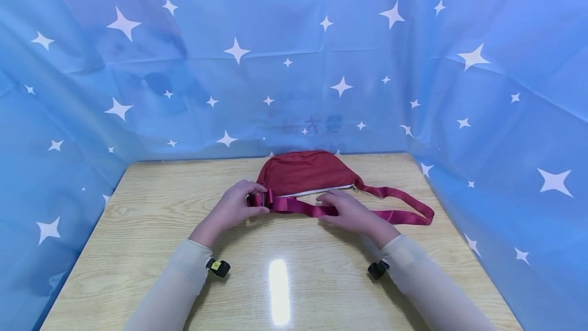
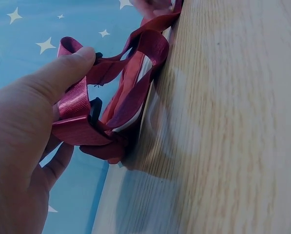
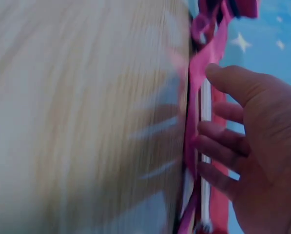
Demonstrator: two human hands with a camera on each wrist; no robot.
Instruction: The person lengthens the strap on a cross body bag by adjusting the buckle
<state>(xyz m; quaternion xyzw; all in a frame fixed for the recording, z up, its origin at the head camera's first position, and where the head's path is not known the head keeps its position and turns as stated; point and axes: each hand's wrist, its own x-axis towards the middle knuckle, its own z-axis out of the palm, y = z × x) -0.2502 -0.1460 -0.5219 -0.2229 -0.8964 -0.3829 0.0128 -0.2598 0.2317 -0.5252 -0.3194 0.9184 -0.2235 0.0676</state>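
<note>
A dark red waist bag (image 1: 303, 171) lies at the back of the table, its pale zipper (image 1: 317, 191) along the near side. Its shiny magenta strap (image 1: 404, 217) runs along the front and loops out to the right. At the bag's left end my left hand (image 1: 235, 204) pinches the strap between thumb and fingers, beside a black plastic slider (image 2: 95, 110). My right hand (image 1: 347, 212) is over the middle of the strap. In the right wrist view its thumb and fingers (image 3: 221, 146) are spread apart near strap and zipper; contact with them is unclear.
The light wood-grain table (image 1: 151, 254) extends toward me. Blue cloth (image 1: 285, 24) with white stars hangs behind the table and along both sides, close behind the bag. A bright light reflection lies on the tabletop.
</note>
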